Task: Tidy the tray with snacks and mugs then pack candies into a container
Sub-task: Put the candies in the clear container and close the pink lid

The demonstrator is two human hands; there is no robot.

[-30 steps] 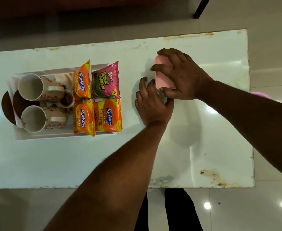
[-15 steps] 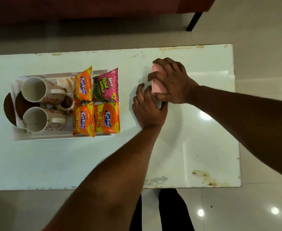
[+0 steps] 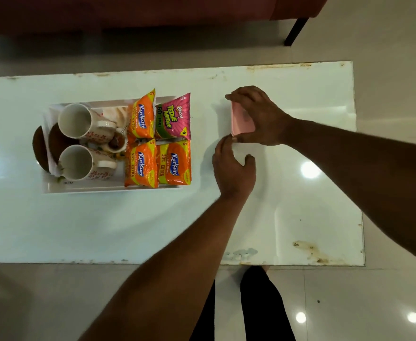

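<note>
Right hand (image 3: 259, 116) grips small pink plastic container (image 3: 240, 119) on glossy white desk (image 3: 300, 198). Left hand (image 3: 234, 169) just beside, fingers (image 3: 220, 150) loosely curved, empty; fingertips possibly touching container's corner.

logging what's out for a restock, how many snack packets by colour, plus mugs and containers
Orange snack packets: 3
Pink snack packet: 1
Mugs: 2
Pink container: 1
Total: 7
</note>
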